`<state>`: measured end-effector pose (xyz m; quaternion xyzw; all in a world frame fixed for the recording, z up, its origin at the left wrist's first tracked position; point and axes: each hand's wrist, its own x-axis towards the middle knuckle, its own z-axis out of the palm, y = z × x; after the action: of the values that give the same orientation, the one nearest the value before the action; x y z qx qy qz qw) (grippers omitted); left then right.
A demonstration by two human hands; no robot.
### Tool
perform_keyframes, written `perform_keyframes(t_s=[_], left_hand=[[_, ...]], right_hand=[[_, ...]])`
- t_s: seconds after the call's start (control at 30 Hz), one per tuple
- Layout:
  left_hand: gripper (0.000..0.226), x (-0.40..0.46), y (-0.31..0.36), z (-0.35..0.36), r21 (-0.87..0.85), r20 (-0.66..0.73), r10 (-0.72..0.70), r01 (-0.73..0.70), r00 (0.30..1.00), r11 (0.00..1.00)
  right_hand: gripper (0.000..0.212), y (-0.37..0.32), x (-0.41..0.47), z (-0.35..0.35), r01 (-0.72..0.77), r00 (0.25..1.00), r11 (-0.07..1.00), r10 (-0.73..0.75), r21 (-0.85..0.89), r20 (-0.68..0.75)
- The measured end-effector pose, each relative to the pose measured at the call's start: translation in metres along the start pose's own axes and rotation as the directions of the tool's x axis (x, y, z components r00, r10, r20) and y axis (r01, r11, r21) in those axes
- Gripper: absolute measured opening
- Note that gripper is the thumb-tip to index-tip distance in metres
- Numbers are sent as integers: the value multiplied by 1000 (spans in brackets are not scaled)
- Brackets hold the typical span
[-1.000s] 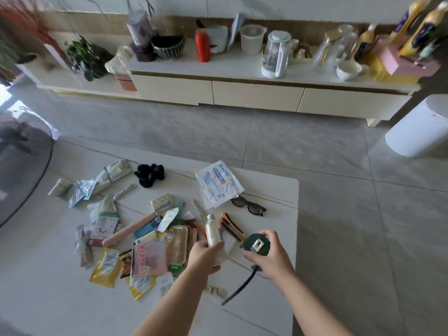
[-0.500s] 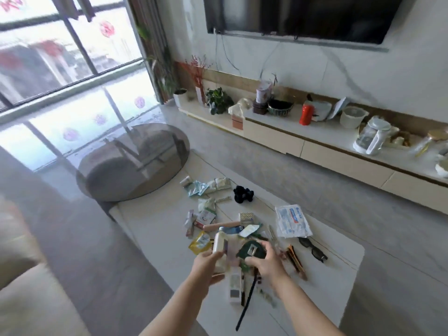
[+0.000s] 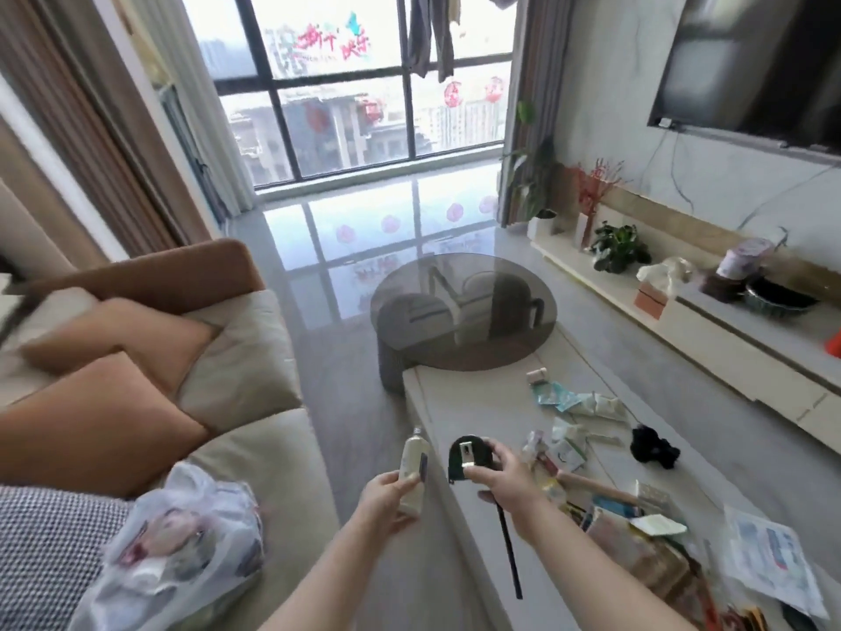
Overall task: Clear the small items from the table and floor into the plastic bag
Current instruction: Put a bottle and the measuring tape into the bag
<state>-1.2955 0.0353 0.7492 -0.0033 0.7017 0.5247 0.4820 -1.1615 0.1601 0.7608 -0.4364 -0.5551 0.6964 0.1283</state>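
Left hand (image 3: 387, 496): fingers and thumb curled round the lower body of a small white bottle (image 3: 413, 471), which stands nearly upright, cap end up, with a dark strip down one side. It is held in the air over the floor gap between sofa and table, just off the table's near edge.

Right hand (image 3: 503, 478): fingers wrapped round a dark green tape measure (image 3: 466, 455), thumb on its upper right edge, metal clip plate facing the camera. A black strap (image 3: 509, 551) hangs down from under the hand, slanting toward the lower right across the table edge. Bottle and tape measure are near each other but apart.

White table (image 3: 459, 403): long, running away from the camera. Still on it to the right of the right hand are scattered sachets and packets (image 3: 573, 403), a black hair scrunchie (image 3: 655, 448), a wooden stick (image 3: 591, 485), a heap of flat packets (image 3: 637, 539), and a white printed pouch (image 3: 769, 562) toward the near right corner. Details blurred.

Plastic bag (image 3: 182, 544): translucent white, crumpled, already partly filled, resting on the beige sofa (image 3: 255, 453) at lower left, well apart from both hands. Orange cushions (image 3: 95, 430) lie behind it.

Round smoked-glass table (image 3: 459, 311) overlaps the white table's far end.
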Motion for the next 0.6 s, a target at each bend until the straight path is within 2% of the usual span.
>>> perform_keyframes(t_s=[0.17,0.33,0.4,0.47,0.6], left_hand=[[17,7,0,-105,-119,-104,-14,2,994,993],[25,7,-17,-192,-240,-234,-66,8,970,971],[18,6,-25,-220,-299,-271,-81,-4,959,954],[4,3,-33,-242,-355,-329,-98,-27,939,934],[4,-4,-50,-276,-470,-445,-178,-60,878,880]], right_hand=[[38,-16,26,103,-18,994,995,29,-101,105],[43,-21,48,196,-21,962,977,78,-214,261],[41,-20,53,232,-20,942,964,106,-264,318],[36,-17,56,264,-18,923,947,138,-320,359],[30,-10,63,325,-5,860,897,229,-441,457]])
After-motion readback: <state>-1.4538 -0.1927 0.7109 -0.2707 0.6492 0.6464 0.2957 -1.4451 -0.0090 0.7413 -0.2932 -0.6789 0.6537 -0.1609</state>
